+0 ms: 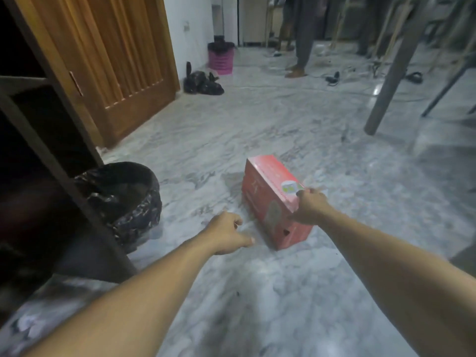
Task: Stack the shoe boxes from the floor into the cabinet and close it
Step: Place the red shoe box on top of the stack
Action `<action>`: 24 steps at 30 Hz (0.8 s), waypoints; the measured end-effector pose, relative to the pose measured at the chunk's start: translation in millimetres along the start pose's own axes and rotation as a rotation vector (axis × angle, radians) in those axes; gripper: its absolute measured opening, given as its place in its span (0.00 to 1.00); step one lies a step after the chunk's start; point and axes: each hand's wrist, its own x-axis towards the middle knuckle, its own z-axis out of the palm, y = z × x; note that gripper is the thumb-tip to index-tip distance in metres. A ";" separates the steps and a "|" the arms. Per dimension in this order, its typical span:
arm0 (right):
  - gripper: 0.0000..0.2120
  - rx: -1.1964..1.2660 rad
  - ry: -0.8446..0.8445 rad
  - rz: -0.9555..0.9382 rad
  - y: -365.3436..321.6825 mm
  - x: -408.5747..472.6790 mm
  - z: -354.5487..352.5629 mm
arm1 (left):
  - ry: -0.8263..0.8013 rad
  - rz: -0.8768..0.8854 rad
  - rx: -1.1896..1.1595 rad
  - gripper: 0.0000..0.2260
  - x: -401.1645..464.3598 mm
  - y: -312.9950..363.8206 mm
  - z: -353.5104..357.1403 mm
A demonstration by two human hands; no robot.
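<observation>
- 1 red shoe box (275, 199) sits on the grey marble floor (283, 292), lying long-ways with its near end pointing toward the camera, right of centre.
- Right hand (310, 207) has it by the near top corner: fingers curled over the lid edge, thumb down on the side panel facing the camera.
- Left hand (226, 233) is just left of the box, not touching it. Fingers loosely curled, thumb pointing at the box, holding nothing.
- Labels: there's a white sticker (289, 187) with a bit of green on the lid right by the right hand's fingers, plus some faint print along the side. Way too blurry to read any of it, so no brand from me.
- The dark wooden cabinet (38, 140) is at the left edge, open, shelves in shadow. Can't see what's inside.
- A bin lined with a black bag (123, 199) stands right against the cabinet's front.
- Further back: a brown wooden door (116, 63), a pink basket (221, 59) by the wall, and a black bag (203, 83) on the floor.
</observation>
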 end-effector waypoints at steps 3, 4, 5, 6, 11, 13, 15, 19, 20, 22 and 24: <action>0.46 0.051 -0.025 0.094 13.9 29.2 26.9 | -0.011 -0.010 -0.015 0.32 17.8 -10.3 13.8; 0.48 0.090 -0.037 0.106 16.8 32.5 30.9 | -0.017 -0.017 -0.019 0.32 23.5 -14.2 18.1; 0.48 0.129 -0.041 0.106 18.0 31.3 32.4 | -0.021 -0.024 -0.022 0.32 28.3 -18.1 22.0; 0.47 0.172 -0.041 0.100 20.9 32.4 35.6 | -0.023 -0.032 -0.025 0.32 31.9 -21.8 25.2; 0.39 0.244 0.046 0.040 41.9 43.1 42.5 | -0.022 -0.076 -0.032 0.31 43.8 -36.8 33.7; 0.32 0.235 0.057 0.044 46.8 46.4 43.5 | -0.014 -0.098 -0.042 0.31 47.2 -40.8 34.5; 0.24 0.190 0.067 0.020 52.5 47.8 47.7 | 0.010 -0.118 -0.054 0.31 50.8 -44.5 34.9; 0.19 0.137 0.028 -0.097 67.7 42.1 46.4 | 0.102 -0.153 -0.072 0.30 51.6 -51.2 35.4; 0.21 0.143 -0.017 -0.116 71.4 39.2 41.9 | 0.138 -0.158 -0.074 0.28 50.4 -53.6 35.3; 0.31 0.170 -0.152 -0.161 76.6 31.4 28.6 | 0.194 -0.189 -0.073 0.26 47.4 -60.8 35.8; 0.36 0.280 -0.310 -0.163 80.9 24.8 20.0 | 0.237 -0.263 -0.100 0.31 47.2 -72.9 38.8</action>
